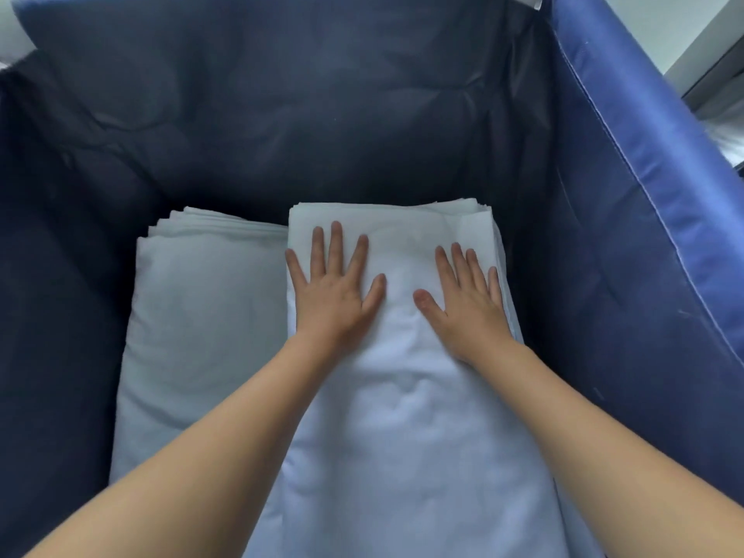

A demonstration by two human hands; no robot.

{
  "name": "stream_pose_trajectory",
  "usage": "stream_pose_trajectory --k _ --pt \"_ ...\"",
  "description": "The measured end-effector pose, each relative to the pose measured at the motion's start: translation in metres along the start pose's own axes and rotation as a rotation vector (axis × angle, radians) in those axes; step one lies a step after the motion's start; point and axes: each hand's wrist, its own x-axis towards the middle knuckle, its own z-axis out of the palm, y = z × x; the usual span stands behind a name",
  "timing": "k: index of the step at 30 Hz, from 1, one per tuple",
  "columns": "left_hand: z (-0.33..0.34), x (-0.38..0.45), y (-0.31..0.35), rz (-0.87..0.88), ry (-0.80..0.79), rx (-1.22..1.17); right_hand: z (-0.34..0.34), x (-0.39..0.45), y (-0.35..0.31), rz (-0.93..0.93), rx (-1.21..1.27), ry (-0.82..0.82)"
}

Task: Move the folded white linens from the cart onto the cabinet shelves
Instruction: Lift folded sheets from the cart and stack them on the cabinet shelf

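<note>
Pick-up stage: we find left hand [330, 296] and right hand [467, 304] spread flat on the taller folded white linen stack [402, 396] in the dark-blue fabric cart [604, 195]; next, fingers must get under it.

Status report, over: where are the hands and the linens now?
Left hand and right hand open, flat on right linen stack. Second stack beside it, left. Both inside blue cart. Nothing in the way.
</note>
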Motion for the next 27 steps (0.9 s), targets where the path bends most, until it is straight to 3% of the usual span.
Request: stream_pose_trajectory --k 4,10,18,27 --pt "-0.002 -0.03 0.009 -0.011 0.01 -0.04 -0.006 -0.021 -0.004 0.026 0.047 -0.052" --pt "0.036 -0.108 0.03 0.022 0.154 -0.137 0.033 -0.094 -0.001 -0.068 0.131 0.072" --pt "0.041 -0.146 0.048 -0.035 0.195 -0.171 0.054 -0.145 0.01 -0.1 0.136 0.134" --pt "0.056 -0.237 0.064 -0.065 0.096 -0.139 0.066 -0.202 0.015 -0.132 0.101 0.115"
